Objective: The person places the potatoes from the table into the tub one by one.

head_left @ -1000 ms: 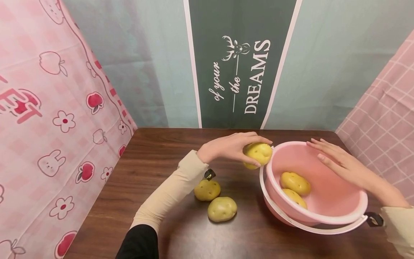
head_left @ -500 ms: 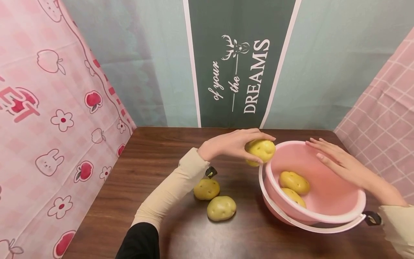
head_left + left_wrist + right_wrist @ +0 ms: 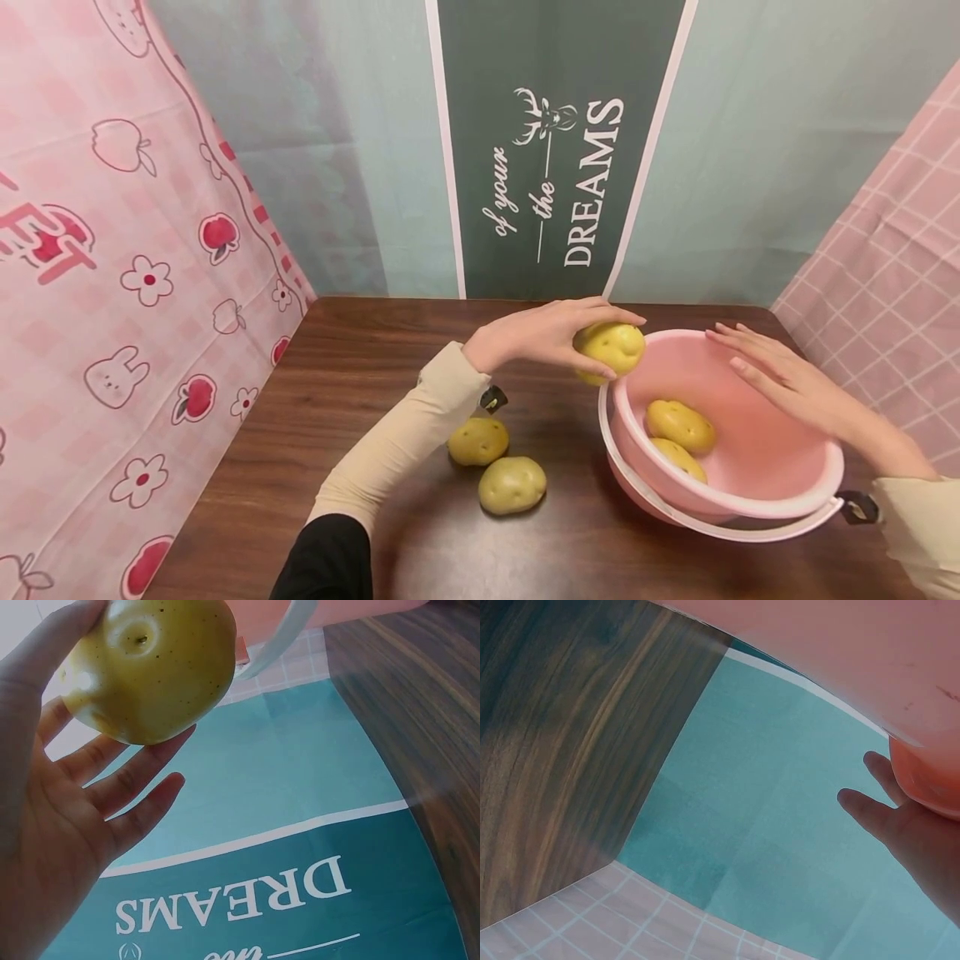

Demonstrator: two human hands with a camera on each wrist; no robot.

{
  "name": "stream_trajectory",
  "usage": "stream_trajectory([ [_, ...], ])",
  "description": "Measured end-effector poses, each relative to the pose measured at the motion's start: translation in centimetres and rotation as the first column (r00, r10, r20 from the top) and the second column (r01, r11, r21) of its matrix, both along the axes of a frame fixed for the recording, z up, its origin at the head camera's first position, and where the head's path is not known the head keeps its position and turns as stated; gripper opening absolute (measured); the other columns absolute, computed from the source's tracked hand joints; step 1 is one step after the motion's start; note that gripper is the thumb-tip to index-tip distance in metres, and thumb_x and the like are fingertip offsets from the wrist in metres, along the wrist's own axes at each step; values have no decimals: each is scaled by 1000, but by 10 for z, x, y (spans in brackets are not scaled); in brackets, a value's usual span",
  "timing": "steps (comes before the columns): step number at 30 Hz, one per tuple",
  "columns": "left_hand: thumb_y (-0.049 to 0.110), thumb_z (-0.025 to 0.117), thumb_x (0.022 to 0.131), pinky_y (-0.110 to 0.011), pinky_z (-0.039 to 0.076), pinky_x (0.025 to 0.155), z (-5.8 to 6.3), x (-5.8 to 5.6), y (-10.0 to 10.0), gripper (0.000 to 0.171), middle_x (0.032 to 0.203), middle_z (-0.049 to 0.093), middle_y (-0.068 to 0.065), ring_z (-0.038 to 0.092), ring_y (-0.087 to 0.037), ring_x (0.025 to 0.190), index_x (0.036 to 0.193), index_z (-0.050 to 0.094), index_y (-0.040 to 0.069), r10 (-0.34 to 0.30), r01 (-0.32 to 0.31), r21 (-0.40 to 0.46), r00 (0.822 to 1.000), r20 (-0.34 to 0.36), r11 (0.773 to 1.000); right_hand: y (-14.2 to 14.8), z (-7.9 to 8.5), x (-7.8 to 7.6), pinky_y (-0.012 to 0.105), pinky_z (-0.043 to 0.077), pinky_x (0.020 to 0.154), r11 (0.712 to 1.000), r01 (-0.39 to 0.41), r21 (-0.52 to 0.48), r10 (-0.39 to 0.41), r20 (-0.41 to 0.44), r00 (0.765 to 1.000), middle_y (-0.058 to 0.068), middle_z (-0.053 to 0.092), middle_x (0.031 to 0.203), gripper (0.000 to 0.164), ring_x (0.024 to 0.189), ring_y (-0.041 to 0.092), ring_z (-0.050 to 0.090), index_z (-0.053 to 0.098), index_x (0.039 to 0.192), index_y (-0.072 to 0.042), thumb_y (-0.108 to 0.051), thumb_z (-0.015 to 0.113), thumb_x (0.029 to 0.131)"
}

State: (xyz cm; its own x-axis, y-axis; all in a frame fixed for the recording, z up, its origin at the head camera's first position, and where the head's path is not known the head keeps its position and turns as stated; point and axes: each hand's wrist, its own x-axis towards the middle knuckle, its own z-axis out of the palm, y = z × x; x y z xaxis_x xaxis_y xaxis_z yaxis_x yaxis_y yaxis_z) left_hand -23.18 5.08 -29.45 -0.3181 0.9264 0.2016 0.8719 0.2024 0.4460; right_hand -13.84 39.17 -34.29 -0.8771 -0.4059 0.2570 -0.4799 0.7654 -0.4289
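Note:
My left hand (image 3: 536, 333) grips a yellow potato (image 3: 613, 350) between thumb and fingers, right at the left rim of a pink bucket (image 3: 772, 442). In the left wrist view the same potato (image 3: 157, 667) is pinched under the thumb, with the fingers spread behind it. My right hand (image 3: 798, 383) rests on the bucket's far right rim with its fingers extended. Two potatoes lie inside the bucket, one yellow potato (image 3: 680, 425) partly over another potato (image 3: 678, 460). On the table, a brownish potato (image 3: 478, 442) sits beside a paler potato (image 3: 513, 485).
The bucket's white handle (image 3: 720, 533) hangs down around its front. Everything stands on a dark wooden table (image 3: 337, 392). A green cloth (image 3: 360, 167) with lettering hangs behind it, with pink patterned cloths (image 3: 150, 333) at both sides.
My left hand has shifted slightly right with the potato, closer over the bucket's rim. The right hand stays at the rim, and the other potatoes lie as before.

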Motion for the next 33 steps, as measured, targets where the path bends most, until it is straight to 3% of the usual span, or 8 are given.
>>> stream_trajectory([
  [8,50,71,76,-14,38,84,2,3,2,71,115,48,12,44,1,98,137,41,30,-23,23,20,1000,-9,1000,0,-1,2,5,6,101,1000,-8,4,8,-18,1000,-13,28,148,49,134,-10,11,43,139,-19,-9,52,93],
  [17,51,70,76,-14,38,84,5,3,3,72,118,48,12,46,2,98,138,41,31,-18,19,51,1000,-20,999,-3,0,2,5,5,101,1000,1,1,-1,-17,1000,5,33,147,48,134,-11,11,42,140,-18,-10,52,93],
  [22,49,69,78,-13,38,85,5,4,6,70,119,49,11,46,2,98,138,41,28,-57,60,88,998,-33,994,-3,0,2,5,6,102,1000,-10,8,10,-30,999,4,32,148,48,134,-10,11,42,140,-17,-9,51,93],
  [29,47,68,79,-11,37,85,8,6,12,69,120,48,10,47,2,95,139,39,27,-62,66,104,997,-40,992,-3,1,1,7,5,102,1000,-14,12,14,-32,999,11,34,147,49,135,-9,11,41,141,-17,-9,51,93],
  [33,47,67,80,-11,36,84,8,7,15,69,119,48,10,47,2,95,139,39,27,-76,81,111,996,-42,991,-3,1,1,6,5,101,1000,-6,11,6,-19,1000,8,33,148,49,134,-10,11,40,141,-18,-10,50,94],
])
